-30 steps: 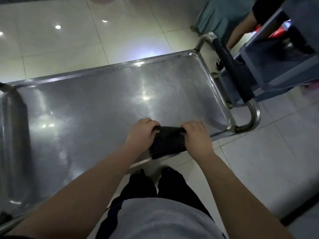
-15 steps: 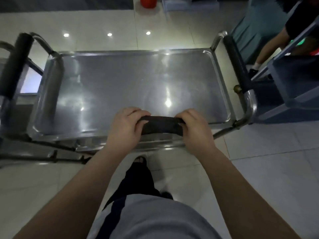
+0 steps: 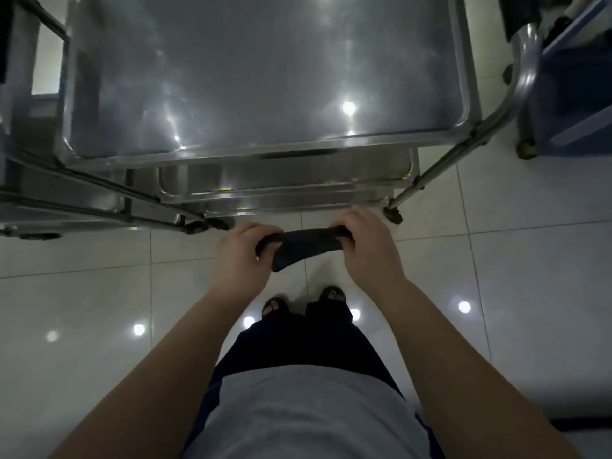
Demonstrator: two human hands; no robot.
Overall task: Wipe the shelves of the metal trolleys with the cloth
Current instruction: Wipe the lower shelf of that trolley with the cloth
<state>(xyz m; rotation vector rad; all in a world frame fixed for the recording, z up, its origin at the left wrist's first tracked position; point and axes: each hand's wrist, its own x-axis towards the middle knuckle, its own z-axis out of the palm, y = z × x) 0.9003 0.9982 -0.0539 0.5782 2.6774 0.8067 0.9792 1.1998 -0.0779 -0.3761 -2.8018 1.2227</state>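
Two ends of the dark cloth (image 3: 304, 247) are gripped, one by the left hand (image 3: 240, 258), one by the right hand (image 3: 371, 251), long axis crosswise, trolley shelves (image 3: 265, 77) just ahead, equally near both.

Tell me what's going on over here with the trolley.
A person stands facing a metal trolley, gripping a dark cloth by its ends, one in the left hand and one in the right hand. The cloth hangs over the tiled floor, just short of the trolley's near edge, touching no shelf. The top shelf is shiny with light reflections.
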